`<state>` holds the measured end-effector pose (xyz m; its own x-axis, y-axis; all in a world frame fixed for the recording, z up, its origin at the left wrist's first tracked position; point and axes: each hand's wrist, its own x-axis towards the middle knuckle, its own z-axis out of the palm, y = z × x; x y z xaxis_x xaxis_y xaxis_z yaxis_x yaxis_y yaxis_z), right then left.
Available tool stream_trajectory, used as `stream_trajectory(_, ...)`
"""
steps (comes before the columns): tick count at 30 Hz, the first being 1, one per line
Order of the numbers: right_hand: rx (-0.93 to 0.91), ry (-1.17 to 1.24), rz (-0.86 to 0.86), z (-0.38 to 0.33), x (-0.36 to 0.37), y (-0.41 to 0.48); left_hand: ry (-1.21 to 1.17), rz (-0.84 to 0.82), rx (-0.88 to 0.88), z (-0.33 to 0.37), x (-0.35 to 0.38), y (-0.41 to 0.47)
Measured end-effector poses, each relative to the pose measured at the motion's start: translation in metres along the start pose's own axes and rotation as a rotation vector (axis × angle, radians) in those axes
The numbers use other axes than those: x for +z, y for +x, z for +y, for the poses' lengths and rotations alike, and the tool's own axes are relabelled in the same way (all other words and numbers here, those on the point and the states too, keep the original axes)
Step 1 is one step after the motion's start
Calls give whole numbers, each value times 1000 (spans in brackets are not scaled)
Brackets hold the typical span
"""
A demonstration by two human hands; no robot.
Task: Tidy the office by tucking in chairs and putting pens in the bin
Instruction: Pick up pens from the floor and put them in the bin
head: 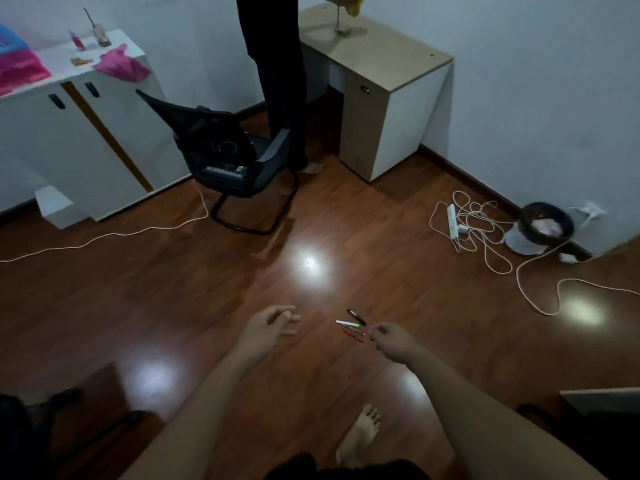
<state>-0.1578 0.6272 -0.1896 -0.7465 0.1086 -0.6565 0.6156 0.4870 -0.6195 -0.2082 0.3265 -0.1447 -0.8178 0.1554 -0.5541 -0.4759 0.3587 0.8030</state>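
Head view: pens (348, 323) left-to-right (black one (356, 317) diagonal); left hand (272, 325) slack, right hand (389, 341) unclear.

We see a wooden floor (173, 289) with bright patches of reflected light. At the left stands a white cabinet (86, 140) with two dark handles. On its top lie a crumpled pink bag (121, 65), a small pink bottle (78, 41) and a cup with a straw (100, 34). A small white box (57, 206) sits at the cabinet's foot. In the far corner is a tan-topped desk (391, 50), and a person in dark trousers (277, 81) stands just beside it. Near the right wall a white power strip (452, 220) lies in a tangle of white cable (485, 216). Another white cord (104, 237) trails across the floor at the left.
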Motion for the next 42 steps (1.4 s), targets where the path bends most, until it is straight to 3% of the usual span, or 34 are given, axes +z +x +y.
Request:
stream_trajectory(12,138,-59,26,55,-75,70,25,-66,-74,60,75,69)
stream_trajectory(27,199,29,61,30,-105,113,129,-236,-101,68,90,180)
stream_trajectory(36,143,-111,-17,34,-128,201,92,-134,-222,57,115,249)
stream_trajectory(42,169,-143,-48,76,-127,302,75,-111,-329,12,164,322)
